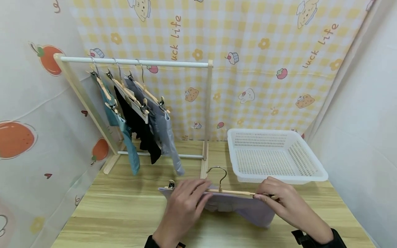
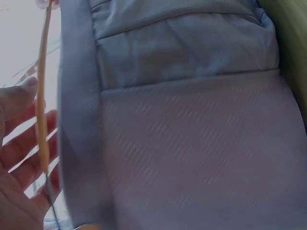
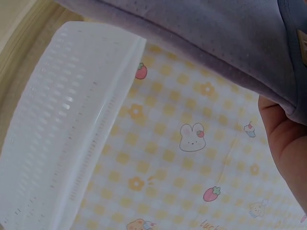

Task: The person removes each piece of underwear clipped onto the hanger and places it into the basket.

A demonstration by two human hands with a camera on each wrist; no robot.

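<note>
1. Lavender fabric, a small garment (image 1: 245,210), lies flat on the wooden table (image 1: 124,206) under both hands, its top edge along the wooden clip hanger (image 1: 231,192).
2. At the hanger's left end, the left hand (image 1: 183,206) lies over bar and cloth with fingers fairly straight, pressing rather than clasping. The left wrist view shows its fingers (image 2: 19,143) beside the thin wooden bar (image 2: 42,96), against the waistband.
3. At the opposite end, the right hand (image 1: 283,199) has its fingertips curled onto the bar tip, seemingly pinching the clip there.
4. To do this well, I judge the waistband should be pulled taut between the two grips and sit level before either clip bites, or the cloth will hang skewed.
5. Just beyond the right grip stands the white plastic basket (image 1: 276,155).
6. Farther off, beyond the left grip, the rack (image 1: 133,62) carries three hung garments (image 1: 139,127).
</note>
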